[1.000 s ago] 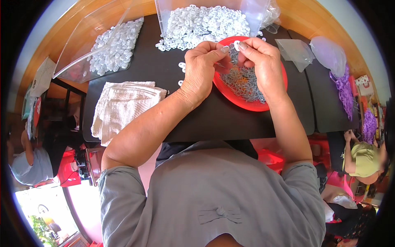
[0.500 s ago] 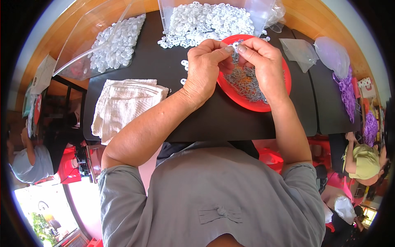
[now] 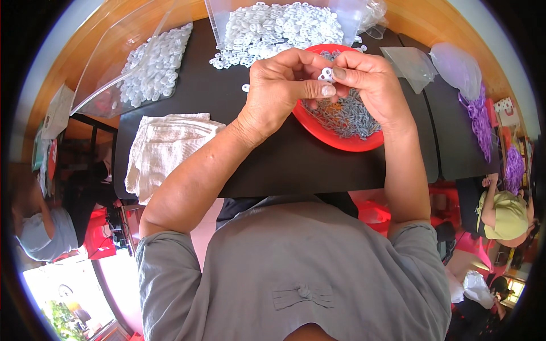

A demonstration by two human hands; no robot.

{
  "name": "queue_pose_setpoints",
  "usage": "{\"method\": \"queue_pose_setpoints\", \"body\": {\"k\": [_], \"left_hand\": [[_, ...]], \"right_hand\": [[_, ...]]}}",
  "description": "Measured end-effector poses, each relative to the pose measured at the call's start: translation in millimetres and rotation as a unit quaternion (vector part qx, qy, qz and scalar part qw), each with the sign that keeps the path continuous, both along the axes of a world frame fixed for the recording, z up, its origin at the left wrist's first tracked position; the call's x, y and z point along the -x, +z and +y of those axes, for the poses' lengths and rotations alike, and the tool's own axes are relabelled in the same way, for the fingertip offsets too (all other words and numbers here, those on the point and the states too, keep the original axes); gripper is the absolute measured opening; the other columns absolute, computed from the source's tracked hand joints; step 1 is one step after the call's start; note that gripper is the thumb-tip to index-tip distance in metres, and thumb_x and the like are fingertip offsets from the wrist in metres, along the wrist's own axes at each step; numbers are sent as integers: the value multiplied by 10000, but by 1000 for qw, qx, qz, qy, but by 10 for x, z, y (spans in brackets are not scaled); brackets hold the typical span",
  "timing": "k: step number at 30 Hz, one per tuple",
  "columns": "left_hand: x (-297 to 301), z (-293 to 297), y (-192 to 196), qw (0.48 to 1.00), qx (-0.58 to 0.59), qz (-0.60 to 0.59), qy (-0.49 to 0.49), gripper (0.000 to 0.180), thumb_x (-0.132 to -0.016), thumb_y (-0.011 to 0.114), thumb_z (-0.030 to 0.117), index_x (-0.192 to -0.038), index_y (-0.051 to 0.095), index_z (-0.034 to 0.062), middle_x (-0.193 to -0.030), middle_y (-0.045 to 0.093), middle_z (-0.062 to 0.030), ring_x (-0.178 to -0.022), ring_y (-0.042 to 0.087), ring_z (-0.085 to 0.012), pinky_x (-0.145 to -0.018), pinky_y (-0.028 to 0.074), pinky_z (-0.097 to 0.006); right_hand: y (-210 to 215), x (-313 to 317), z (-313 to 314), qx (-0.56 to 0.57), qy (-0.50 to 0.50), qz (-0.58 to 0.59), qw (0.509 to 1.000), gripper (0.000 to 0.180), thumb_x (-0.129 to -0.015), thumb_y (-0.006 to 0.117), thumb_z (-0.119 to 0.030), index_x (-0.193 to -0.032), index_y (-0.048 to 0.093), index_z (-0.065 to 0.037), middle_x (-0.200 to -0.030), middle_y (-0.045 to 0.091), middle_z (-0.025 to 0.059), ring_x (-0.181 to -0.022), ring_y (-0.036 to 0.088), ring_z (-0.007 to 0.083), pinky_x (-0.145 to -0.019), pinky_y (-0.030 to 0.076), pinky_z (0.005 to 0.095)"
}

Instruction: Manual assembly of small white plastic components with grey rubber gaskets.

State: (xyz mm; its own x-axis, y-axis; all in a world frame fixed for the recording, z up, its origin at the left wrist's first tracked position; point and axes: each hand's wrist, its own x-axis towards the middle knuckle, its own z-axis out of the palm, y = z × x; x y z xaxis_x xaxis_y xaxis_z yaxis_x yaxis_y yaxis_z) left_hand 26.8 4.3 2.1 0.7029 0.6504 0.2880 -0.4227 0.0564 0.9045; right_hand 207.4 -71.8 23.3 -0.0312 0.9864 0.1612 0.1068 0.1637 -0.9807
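Over a red bowl (image 3: 352,146), both my hands are brought together at a small white oval plastic piece (image 3: 326,75) with two dark holes. My right hand (image 3: 372,85) pinches it, thumb on its near side. The curled fingers of my left hand (image 3: 278,85) meet the piece from the other side, while the left thumb lies just below it. Some of the left fingertips are hidden. Many small, thin grey pieces (image 3: 355,116), pointed like screws or plugs, fill the bowl with a few orange ones among them.
Similar white pieces (image 3: 284,25) spill from a clear bin at the back; more lie in a tilted clear container (image 3: 156,65) at left. A folded cloth (image 3: 168,150) rests on the dark table (image 3: 307,173). Plastic bags (image 3: 409,65) lie at right. Other people sit at both sides.
My left thumb has slid down off the white piece, and the hands have turned so that its two holes show. The whole view has shifted slightly.
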Motion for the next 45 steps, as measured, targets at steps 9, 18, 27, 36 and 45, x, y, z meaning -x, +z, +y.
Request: {"method": "queue_pose_setpoints", "body": {"k": [9,18,27,36,45], "left_hand": [[12,-16,-38,998,-62,-13,29,246,-794,719,-69,-1006,598,-43,-843,671,-115,-770,683,-166,-695,579,-284],[32,-63,-59,977,-203,-5,67,232,-827,702,-39,-1005,552,-30,-832,670,-112,-741,688,-156,-689,570,-270],[48,-61,-59,942,-315,4,115,253,-818,740,65,-959,539,5,-814,670,-79,-710,693,-142,-635,550,-247],[82,0,-27,885,-436,33,162,252,-811,750,92,-925,538,20,-772,673,-75,-685,696,-135,-595,545,-244],[73,-52,-5,975,-218,-2,52,181,-841,708,15,-923,549,-16,-791,668,-117,-731,703,-177,-581,566,-256]], "right_hand": [[-21,130,-19,25,-13,70,997,240,-934,607,-238,-836,604,-19,-739,581,19,-651,582,122,-631,434,235],[-30,144,-52,24,9,83,996,222,-943,588,-212,-870,609,-3,-727,594,35,-630,601,139,-601,453,226],[-33,191,-86,38,8,103,994,193,-944,586,-153,-921,627,34,-754,602,50,-623,585,127,-575,508,264],[-117,194,-69,33,40,136,989,210,-947,570,-157,-940,623,46,-731,593,56,-618,589,146,-561,481,249],[-185,257,-59,-11,51,201,978,216,-953,554,-150,-972,619,55,-705,554,38,-605,527,121,-578,489,278]]}}
